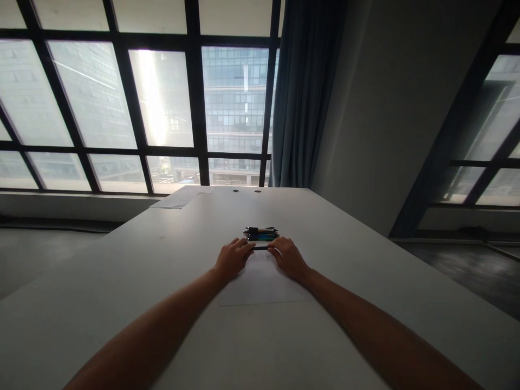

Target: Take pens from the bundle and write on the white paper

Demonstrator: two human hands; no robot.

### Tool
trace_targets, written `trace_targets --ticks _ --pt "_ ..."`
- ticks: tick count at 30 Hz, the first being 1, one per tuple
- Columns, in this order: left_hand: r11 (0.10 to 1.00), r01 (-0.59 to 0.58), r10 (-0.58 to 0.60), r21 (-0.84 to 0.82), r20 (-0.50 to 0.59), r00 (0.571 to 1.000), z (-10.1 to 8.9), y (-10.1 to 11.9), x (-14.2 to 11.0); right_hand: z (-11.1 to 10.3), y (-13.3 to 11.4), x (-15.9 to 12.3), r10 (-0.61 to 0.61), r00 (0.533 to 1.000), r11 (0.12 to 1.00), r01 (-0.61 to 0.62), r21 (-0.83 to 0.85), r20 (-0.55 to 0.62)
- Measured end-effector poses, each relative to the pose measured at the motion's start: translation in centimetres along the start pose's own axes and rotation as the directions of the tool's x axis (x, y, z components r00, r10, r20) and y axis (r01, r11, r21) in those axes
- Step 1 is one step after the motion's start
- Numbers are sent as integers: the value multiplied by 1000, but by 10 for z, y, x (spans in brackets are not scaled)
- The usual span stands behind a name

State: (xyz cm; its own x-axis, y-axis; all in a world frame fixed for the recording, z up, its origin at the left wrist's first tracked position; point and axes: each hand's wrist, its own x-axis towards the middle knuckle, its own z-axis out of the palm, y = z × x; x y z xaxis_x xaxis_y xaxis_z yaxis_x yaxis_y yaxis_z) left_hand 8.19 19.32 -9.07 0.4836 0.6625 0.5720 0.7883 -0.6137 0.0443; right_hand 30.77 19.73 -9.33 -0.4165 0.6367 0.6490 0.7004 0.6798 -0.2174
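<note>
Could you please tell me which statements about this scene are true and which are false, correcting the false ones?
1. The left hand and right hand both hold one dark pen. True.
2. The group of pens lies nearer to the person than the held pen. False: it lies just beyond it.
3. A white sheet lies on the table between the forearms. True.
4. The curtain is drawn across the large window. False: it hangs gathered at the window's right side.
5. More paper lies near the table's far left corner. True.
</note>
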Motion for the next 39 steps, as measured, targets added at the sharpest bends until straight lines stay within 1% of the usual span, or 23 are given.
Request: trace_targets --ticks 2,5,8,11,13,15,17,20,22,27,33,36,39 --pt "1000 22 -22 -2 -17 1000 -1 1 -1 1 2 0 61 997 998 -62 -17 -41" --pt "999 36 -37 -24 -29 999 -3 3 -1 1 5 0 160 981 985 -166 -51 -105" --pt "999 -3 0 -48 -57 998 -3 5 -1 -1 5 -1 198 976 971 -207 -115 -85" --pt "996 -60 53 -72 -88 995 -3 6 -2 -2 2 -2 191 982 964 -190 -184 -16" --pt "993 -72 63 -89 -96 993 -2 6 -2 -1 0 -2 182 983 962 -175 -212 14" --pt "993 -53 43 -104 -104 994 -2 5 -2 0 -1 -1 181 983 960 -174 -219 11" --pt "995 -11 -1 -104 -117 993 -2 3 -2 1 -1 -1 181 983 961 -180 -209 -14" --pt "997 67 -73 -48 -131 989 -2 0 0 2 0 0 172 983 965 -180 -191 -57" --pt "996 94 -92 4 -134 987 -2 0 0 2 0 0 153 986 968 -163 -189 -69" --pt "997 70 -64 41 -130 989 -3 1 1 1 -3 0 102 993 975 -111 -192 -56" --pt "996 -18 25 84 -82 996 -4 3 2 3 -2 -1 106 991 980 -117 -162 -77" --pt "994 -13 19 112 -59 998 -5 3 2 3 -2 -1 89 994 982 -98 -161 -60" --pt "992 18 -10 124 -60 998 -3 2 2 4 -3 -1 52 999 984 -54 -170 -17"
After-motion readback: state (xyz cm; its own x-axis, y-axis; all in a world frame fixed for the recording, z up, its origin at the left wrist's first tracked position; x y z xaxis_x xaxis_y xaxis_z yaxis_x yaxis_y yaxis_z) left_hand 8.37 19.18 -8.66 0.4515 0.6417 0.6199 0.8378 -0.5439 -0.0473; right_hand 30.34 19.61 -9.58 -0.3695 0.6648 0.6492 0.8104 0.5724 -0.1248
